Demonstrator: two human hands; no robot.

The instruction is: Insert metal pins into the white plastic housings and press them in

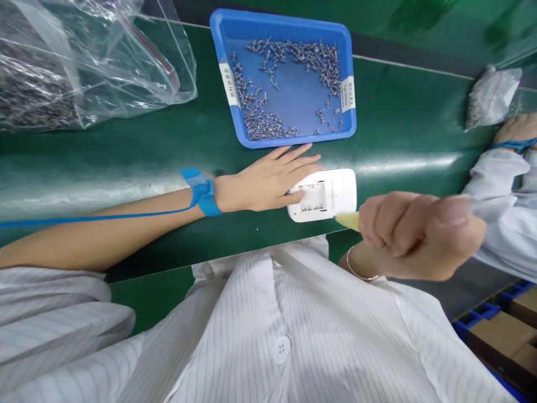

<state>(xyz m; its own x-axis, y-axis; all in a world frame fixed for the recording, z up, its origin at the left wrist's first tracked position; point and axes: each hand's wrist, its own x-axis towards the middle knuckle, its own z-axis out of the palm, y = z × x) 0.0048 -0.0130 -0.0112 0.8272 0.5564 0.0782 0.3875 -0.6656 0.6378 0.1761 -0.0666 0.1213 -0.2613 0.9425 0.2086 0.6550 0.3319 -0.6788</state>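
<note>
The white device (331, 193) is found on the green belt (398, 129), just on the near side of the blue tray (218, 45), its long axis running along the belt. The left hand (268, 182) is laid flat on its left end, fingers extended and loosely spread, nothing pinched. The right hand (415, 235) is clenched round a yellow tool (349, 220), the tip directed left at the device's near right edge; contact cannot be confirmed.

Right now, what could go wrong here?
1. The left hand only presses flat on the device; a push from the tool in the right hand might slide it.
2. The tool tip sits near the left fingers; a slip could jab them.
3. The tray of small parts is just beyond the hand; a bump could scatter them.
</note>
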